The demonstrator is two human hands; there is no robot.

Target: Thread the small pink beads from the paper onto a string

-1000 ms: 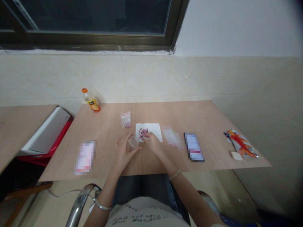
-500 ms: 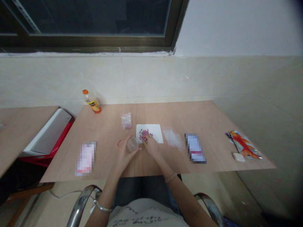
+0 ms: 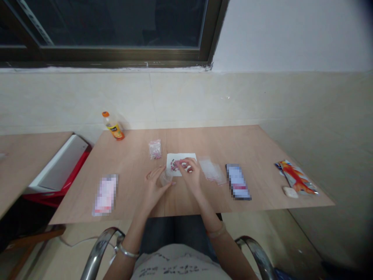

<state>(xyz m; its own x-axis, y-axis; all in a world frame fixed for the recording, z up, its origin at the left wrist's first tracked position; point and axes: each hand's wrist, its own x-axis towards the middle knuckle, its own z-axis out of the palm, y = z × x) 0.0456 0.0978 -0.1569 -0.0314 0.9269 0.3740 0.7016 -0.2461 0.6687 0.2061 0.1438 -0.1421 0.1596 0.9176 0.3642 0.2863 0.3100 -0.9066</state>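
A small clear plastic cup (image 3: 165, 178) is held in my left hand (image 3: 154, 187), its fingers and thumb around it and the cup tilted. My right hand (image 3: 190, 173) is over a white sheet of paper (image 3: 190, 156), thumb and forefinger pinched together. Whatever is between those fingertips is too small to make out. Small pink and dark bead-like pieces (image 3: 174, 166) lie in a loose pile on the paper, partly hidden by my right hand.
Behind the paper lies a small zip bag (image 3: 155, 149) with pink pieces in it. Right of the paper are clear flat bags (image 3: 212, 171) and a phone (image 3: 239, 182). A blurred pink-white item (image 3: 105, 195) lies left, a juice bottle (image 3: 115, 127) back left, an orange packet (image 3: 297, 178) far right.
My right hand has risen slightly off the pile and turned, its fingers now pinched above the paper. My left hand keeps the cup, which is tilted more toward the paper.
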